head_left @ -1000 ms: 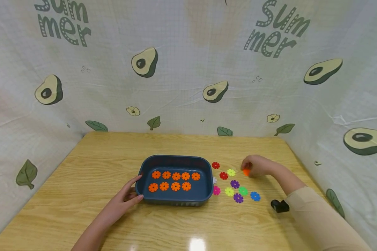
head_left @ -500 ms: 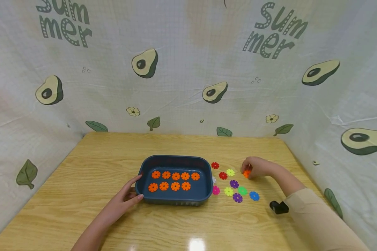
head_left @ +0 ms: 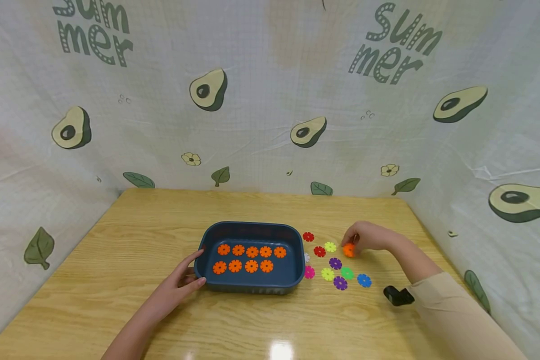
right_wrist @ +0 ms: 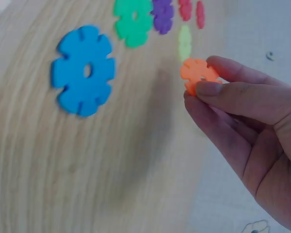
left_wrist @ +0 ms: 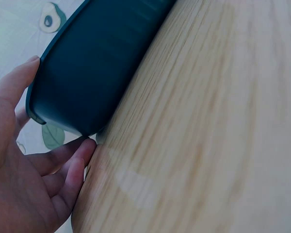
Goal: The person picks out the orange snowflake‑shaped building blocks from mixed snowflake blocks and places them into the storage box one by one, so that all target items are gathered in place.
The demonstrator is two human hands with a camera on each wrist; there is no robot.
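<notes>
My right hand pinches an orange notched building disc between thumb and fingers, just above the table's right side. A dark blue plastic tub stands in the middle of the table. Two rows of orange building discs lie flat on its floor. My left hand holds the tub's left end, with the thumb at the front corner and a finger on the rim. In the left wrist view, that hand's other fingers are bent low beside the tub's end.
Between the tub and my right hand lie loose notched discs: red, yellow, purple, green, blue, pink and a partly hidden white one. A black object sits by the right sleeve. Printed cloth hangs behind.
My right hand has moved slightly left with the orange disc, which now shows more fully between the fingers. The left hand and the tub stay in place.
</notes>
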